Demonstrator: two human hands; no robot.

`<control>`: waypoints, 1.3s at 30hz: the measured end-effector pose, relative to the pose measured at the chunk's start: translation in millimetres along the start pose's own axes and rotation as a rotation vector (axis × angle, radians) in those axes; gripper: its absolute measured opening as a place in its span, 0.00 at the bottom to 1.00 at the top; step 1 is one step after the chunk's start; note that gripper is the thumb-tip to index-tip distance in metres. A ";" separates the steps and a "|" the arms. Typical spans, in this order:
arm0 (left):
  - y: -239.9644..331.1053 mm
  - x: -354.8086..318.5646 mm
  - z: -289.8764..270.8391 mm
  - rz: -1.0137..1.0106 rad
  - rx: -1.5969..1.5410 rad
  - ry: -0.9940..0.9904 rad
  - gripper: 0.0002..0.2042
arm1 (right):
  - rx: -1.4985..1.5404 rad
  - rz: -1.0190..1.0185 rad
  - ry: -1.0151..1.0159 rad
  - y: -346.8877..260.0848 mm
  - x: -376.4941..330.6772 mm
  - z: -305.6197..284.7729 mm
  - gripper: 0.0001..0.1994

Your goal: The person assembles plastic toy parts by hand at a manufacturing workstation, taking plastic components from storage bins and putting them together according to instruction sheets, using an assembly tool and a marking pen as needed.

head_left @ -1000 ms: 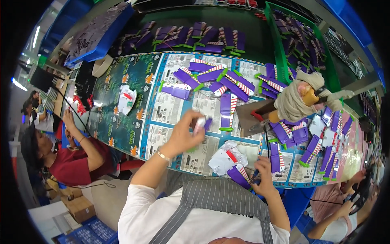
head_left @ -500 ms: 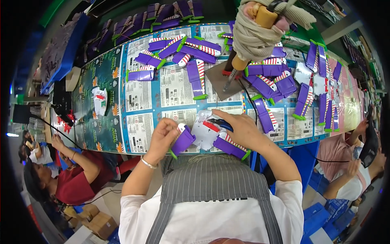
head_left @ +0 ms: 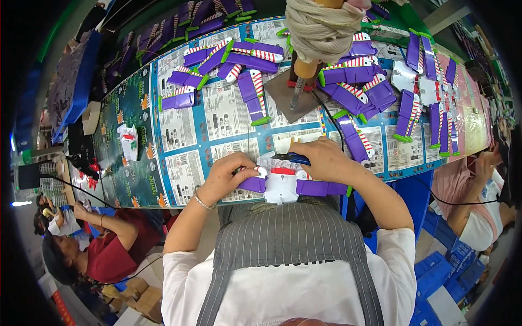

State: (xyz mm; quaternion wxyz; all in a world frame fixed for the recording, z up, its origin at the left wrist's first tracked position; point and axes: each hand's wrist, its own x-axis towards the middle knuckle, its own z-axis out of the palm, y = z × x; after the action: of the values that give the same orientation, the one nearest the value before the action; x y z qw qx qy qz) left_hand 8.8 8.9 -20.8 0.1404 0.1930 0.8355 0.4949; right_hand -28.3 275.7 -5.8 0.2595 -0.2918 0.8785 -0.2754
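A white plastic shell [head_left: 281, 190] with a red piece [head_left: 283, 171] on it lies at the table's near edge, in front of my apron. My left hand [head_left: 231, 175] pinches the white end of a purple wing-like part [head_left: 252, 185] at the shell's left side. Another purple part [head_left: 321, 188] with a green tip extends from the shell's right side. My right hand [head_left: 329, 159] is closed round dark-handled pliers [head_left: 294, 158], whose jaws lie over the shell's top. Whether the jaws grip anything is too small to tell.
Beyond my hands, a cloth-wrapped tool [head_left: 321, 32] with a metal tip hangs over a metal plate [head_left: 291, 98]. Many purple parts [head_left: 253, 95] lie across the printed table sheet. Another white shell [head_left: 129, 142] lies at left. Co-workers sit at both sides.
The shell has turned from tilted to straight. My left hand has moved right, bringing its purple part up to the shell's side. The pliers have shifted to the shell's top.
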 end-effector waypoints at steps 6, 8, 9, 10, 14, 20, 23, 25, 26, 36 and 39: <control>7.7 -8.0 7.3 -0.040 0.092 0.090 0.06 | 0.008 -0.046 0.072 4.9 0.8 8.9 0.15; 11.0 -8.1 6.8 -0.065 0.124 0.097 0.06 | 0.008 -0.059 0.076 5.1 1.3 10.0 0.15; 11.6 -6.7 6.2 -0.042 0.126 0.086 0.06 | -0.005 -0.046 0.071 3.5 0.9 8.7 0.15; 11.7 -4.9 4.9 -0.018 0.129 0.074 0.06 | -0.018 -0.034 0.065 2.2 0.5 8.1 0.14; 4.3 1.6 -1.8 0.025 0.055 -0.010 0.06 | -0.017 -0.034 0.059 1.3 0.3 6.6 0.14; 18.1 -1.3 4.7 -0.063 0.204 0.039 0.07 | -0.010 0.011 0.023 -3.0 -1.2 2.5 0.15; 19.6 -2.2 8.3 -0.078 0.269 0.085 0.07 | -0.019 0.018 -0.007 -1.4 -1.0 2.5 0.15; 21.4 -1.7 10.5 -0.076 0.277 0.102 0.06 | -0.023 0.005 0.027 -1.3 -2.1 2.3 0.17; 23.5 -0.2 12.1 0.033 0.380 0.201 0.06 | -0.028 0.003 0.027 -1.3 -5.4 3.0 0.17; 30.8 -13.7 52.9 -0.587 -1.168 0.195 0.20 | 0.148 0.080 0.195 -17.3 -34.9 -3.7 0.16; 29.7 1.9 58.7 -0.513 -1.411 0.154 0.20 | -0.203 0.000 0.185 -18.0 -27.1 -20.8 0.17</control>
State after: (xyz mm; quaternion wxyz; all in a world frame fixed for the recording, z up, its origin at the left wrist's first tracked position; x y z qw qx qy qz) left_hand 37.6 68.1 -22.3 0.2827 -0.1783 0.3464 0.8766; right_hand -15.7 288.1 28.5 0.1467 -0.2898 0.9219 -0.2110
